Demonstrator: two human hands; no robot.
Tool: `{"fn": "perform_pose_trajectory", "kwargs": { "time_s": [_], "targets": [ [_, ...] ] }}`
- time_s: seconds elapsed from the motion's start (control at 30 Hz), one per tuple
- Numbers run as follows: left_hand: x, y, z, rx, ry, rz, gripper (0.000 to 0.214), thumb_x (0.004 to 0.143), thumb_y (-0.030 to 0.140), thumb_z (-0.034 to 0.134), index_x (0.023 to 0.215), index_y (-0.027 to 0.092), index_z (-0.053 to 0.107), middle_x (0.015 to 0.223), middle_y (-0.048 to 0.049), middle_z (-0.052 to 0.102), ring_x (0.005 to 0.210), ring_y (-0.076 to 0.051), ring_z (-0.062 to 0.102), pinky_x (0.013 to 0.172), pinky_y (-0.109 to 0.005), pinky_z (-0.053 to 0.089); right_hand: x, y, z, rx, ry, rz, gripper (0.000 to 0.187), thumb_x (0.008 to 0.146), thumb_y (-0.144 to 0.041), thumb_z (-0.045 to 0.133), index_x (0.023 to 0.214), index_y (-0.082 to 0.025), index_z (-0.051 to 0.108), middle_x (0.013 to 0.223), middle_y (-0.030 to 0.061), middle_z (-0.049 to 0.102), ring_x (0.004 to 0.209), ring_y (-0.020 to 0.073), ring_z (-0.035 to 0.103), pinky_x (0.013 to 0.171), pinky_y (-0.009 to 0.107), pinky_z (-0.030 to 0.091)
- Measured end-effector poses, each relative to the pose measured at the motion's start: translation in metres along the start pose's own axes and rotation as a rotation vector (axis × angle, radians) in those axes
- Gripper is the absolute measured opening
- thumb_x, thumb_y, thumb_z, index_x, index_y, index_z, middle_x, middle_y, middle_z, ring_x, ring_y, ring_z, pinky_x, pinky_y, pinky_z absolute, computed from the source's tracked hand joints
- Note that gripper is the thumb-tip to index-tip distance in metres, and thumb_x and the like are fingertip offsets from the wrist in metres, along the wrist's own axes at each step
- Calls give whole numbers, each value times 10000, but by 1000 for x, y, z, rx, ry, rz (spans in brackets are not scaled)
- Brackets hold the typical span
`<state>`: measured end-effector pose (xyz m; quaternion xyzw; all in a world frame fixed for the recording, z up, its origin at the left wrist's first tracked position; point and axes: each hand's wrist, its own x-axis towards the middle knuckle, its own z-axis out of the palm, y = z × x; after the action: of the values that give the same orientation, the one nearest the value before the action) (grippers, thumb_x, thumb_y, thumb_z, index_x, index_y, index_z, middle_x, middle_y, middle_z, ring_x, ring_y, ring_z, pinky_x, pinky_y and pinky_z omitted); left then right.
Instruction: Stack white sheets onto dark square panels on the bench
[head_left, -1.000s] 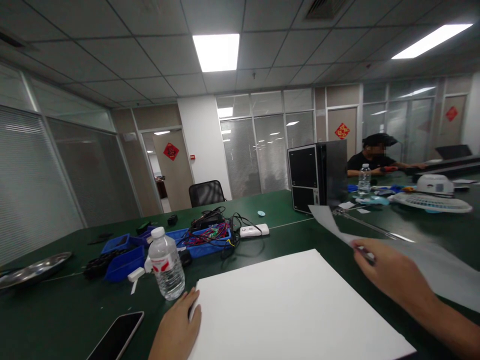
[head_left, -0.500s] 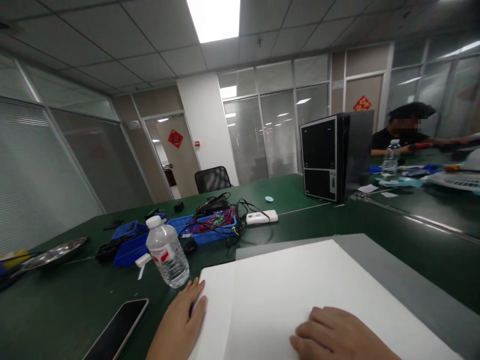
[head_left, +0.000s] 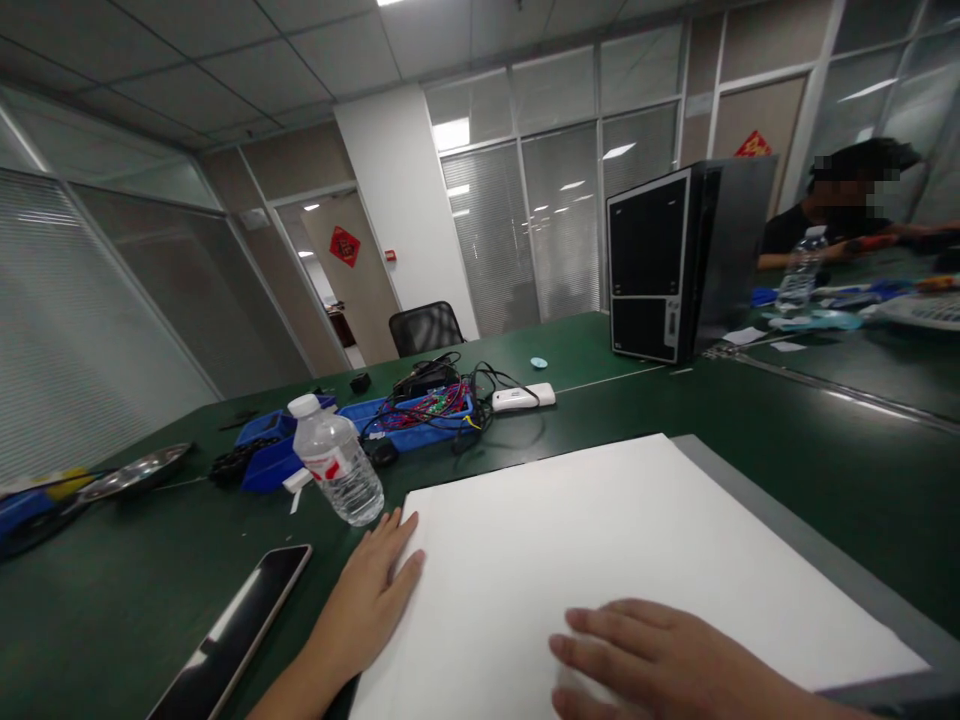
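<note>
A large white sheet of paper (head_left: 525, 530) lies on a grey board (head_left: 757, 510) on the green table. My left hand (head_left: 375, 580) rests along the sheet's left edge, its fingers stretched out and thumb apart, touching the paper. Over the lower middle of the sheet is my right hand (head_left: 637, 650), palm down with its fingers spread; it grips nothing. Whether its fingertips press the paper I cannot tell. Just beyond my left hand stands a clear water bottle (head_left: 337, 465) with a white cap. A phone (head_left: 236, 625) lies left of my left forearm.
Blue trays (head_left: 420, 428) hold tangled wires and black cables. Near them lies a white power strip (head_left: 523, 397). A black computer case (head_left: 675, 265) stands at the far right. Metal dish (head_left: 139, 472) at left. Beyond the case, a person (head_left: 832, 215) sits by another bottle (head_left: 802, 270).
My right hand has moved slightly left and its curled fingers have spread out. The sheet now covers more of the grey board, and the crease near its left side no longer shows. The view has tilted down.
</note>
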<state>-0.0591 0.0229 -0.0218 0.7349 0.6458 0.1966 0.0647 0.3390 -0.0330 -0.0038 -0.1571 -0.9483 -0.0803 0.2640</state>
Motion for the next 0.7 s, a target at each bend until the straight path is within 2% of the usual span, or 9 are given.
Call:
{"fn": "perform_pose_trajectory", "kwargs": {
  "time_s": [0.13, 0.23, 0.43, 0.57, 0.7],
  "targets": [
    [0, 3, -1, 19, -29, -6, 725, 1041, 587, 378, 1577, 133, 563, 1713, -171, 406, 1611, -343, 365, 1326, -610, 240, -5, -6, 15, -89, 62, 72, 208, 1062, -281, 532, 1191, -233, 688, 1199, 35, 810, 1044, 231, 773, 868, 335, 625],
    [1, 5, -2, 25, -34, -6, 735, 1036, 595, 376, 1570, 129, 572, 1709, -186, 413, 1608, -353, 367, 1324, -612, 248, -4, -8, 15, -76, 40, 92, 226, 1048, -305, 559, 1221, -231, 684, 1218, 46, 806, 1073, 242, 773, 880, 340, 635],
    [1, -1, -2, 13, -15, 17, 669, 1028, 531, 441, 1556, 147, 591, 1697, -163, 430, 1593, -338, 399, 1317, -604, 281, 5, -7, -13, 52, -58, -2, 376, 1057, -332, 587, 1414, -230, 646, 1426, 78, 718, 1266, 236, 721, 1056, 336, 612],
    [2, -6, 1, -13, 2, 12, 606, 1038, 464, 440, 1545, 176, 605, 1685, -132, 456, 1593, -317, 399, 1323, -592, 278, 10, -3, -32, 165, -96, -39, 335, 1085, -280, 555, 1386, -217, 688, 1428, 57, 713, 1327, 215, 680, 1151, 320, 551],
    [3, -9, 2, -14, -8, 24, 597, 1045, 431, 420, 1548, 166, 602, 1693, -127, 444, 1604, -314, 373, 1332, -584, 253, 12, 1, -34, 243, -186, -22, 314, 1104, -250, 510, 1320, -213, 734, 1430, 47, 714, 1354, 229, 658, 1156, 339, 551]
  ]
}}
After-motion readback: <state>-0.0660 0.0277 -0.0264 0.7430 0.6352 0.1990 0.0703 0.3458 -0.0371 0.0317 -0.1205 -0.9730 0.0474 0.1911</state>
